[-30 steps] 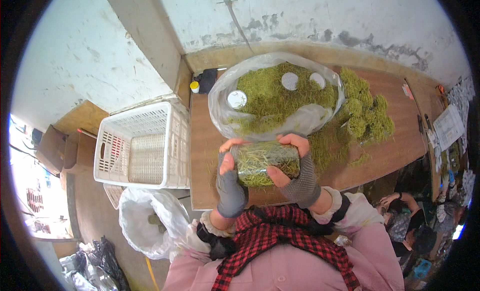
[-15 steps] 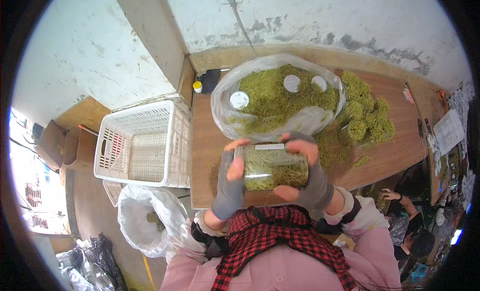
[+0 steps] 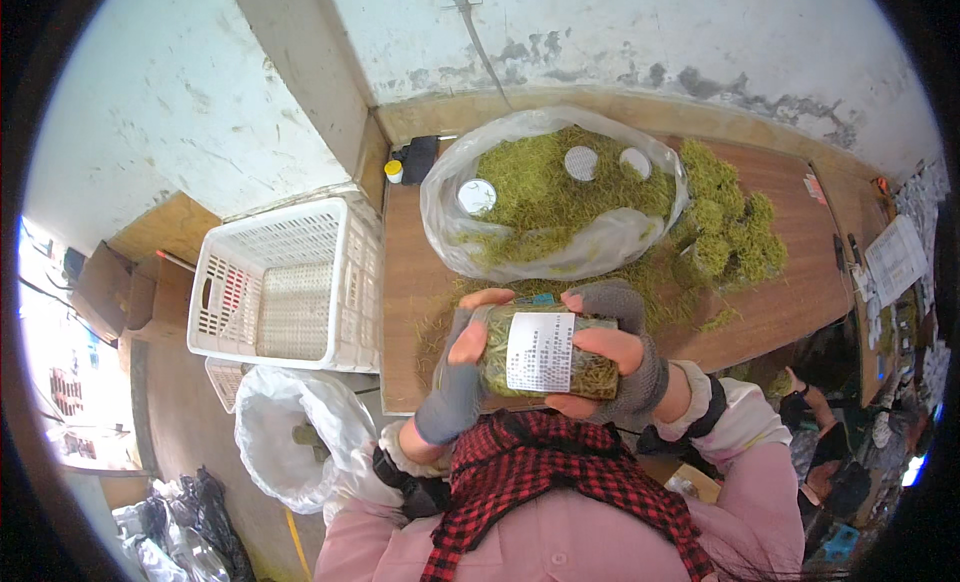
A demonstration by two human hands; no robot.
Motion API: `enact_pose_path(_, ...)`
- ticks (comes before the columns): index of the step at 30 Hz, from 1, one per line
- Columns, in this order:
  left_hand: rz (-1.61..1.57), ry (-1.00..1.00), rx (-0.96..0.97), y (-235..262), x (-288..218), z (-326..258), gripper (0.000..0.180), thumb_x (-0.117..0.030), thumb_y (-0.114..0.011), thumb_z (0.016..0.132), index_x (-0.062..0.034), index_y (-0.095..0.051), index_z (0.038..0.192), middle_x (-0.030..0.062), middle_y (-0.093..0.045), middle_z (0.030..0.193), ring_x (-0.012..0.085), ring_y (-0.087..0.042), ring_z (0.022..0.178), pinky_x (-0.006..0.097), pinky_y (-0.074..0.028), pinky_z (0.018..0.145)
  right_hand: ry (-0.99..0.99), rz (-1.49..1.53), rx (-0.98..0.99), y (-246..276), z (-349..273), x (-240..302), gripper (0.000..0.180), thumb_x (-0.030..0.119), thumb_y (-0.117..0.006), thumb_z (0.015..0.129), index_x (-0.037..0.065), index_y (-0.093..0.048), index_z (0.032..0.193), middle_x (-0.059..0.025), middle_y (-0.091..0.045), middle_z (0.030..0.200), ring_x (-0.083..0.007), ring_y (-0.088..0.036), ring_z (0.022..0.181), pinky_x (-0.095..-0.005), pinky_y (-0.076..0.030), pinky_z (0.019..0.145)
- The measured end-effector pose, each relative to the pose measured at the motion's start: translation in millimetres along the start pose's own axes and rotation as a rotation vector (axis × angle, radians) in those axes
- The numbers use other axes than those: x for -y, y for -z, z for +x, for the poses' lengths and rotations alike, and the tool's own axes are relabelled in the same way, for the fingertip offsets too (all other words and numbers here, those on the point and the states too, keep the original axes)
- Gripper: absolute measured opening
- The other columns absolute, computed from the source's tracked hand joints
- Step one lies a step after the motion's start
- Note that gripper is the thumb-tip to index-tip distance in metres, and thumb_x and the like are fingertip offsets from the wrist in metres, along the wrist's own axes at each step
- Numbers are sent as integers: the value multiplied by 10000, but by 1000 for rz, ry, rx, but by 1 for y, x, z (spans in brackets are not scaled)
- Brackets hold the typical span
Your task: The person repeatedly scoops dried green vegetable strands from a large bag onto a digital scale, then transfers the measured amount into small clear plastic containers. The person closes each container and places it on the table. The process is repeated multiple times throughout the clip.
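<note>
Between both hands lies a clear jar (image 3: 495,367) on its side, packed with dried green strands and bearing a white label (image 3: 540,352) that faces up. My left hand (image 3: 458,367), in a grey fingerless glove, grips its left end. My right hand (image 3: 630,347), gloved alike, is wrapped round the right end. The jar is over the front edge of the brown table (image 3: 410,282). Just beyond it, a large clear plastic bag (image 3: 445,237) holds a heap of the green strands (image 3: 540,182) and several white round lids (image 3: 477,196).
More clumps of green strands (image 3: 735,227) stand at the bag's right. On the left are a white plastic crate (image 3: 340,282) and a white-lined bin (image 3: 265,432). A small yellow container (image 3: 393,170) sits at the table's back left. Another person's arm (image 3: 820,407) shows at the lower right.
The jar has been turned about its length, so its white label now faces up. Both hands have shifted their hold slightly and stay on it.
</note>
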State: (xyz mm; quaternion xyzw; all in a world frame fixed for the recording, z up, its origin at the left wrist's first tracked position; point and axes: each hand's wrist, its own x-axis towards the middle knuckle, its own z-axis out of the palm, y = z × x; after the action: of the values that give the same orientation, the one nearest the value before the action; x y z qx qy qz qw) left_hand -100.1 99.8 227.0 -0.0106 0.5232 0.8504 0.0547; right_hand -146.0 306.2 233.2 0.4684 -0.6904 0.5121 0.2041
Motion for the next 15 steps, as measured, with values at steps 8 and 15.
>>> enact_pose_path(8, 712, -616, 137, 23, 17, -5, 832, -531, -562, 951, 30, -293, 1503, 230, -436, 1396, 327, -460, 1266, 464, -347, 1104, -1107, 935, -135, -16, -11, -10, 557, 294, -720, 880, 82, -431, 1306, -140, -486, 1368, -237, -510, 1242, -391, -436, 1052)
enact_pose_path(15, 17, -99, -25, 35, 43, -5, 943, -597, -549, 967, 36, -204, 1575, 172, -381, 1521, 249, -427, 1371, 404, -348, 1148, -482, 294, 16, -20, -16, -12, 621, 192, -772, 828, 56, -442, 1336, -178, -476, 1376, -295, -496, 1246, -431, -394, 1067)
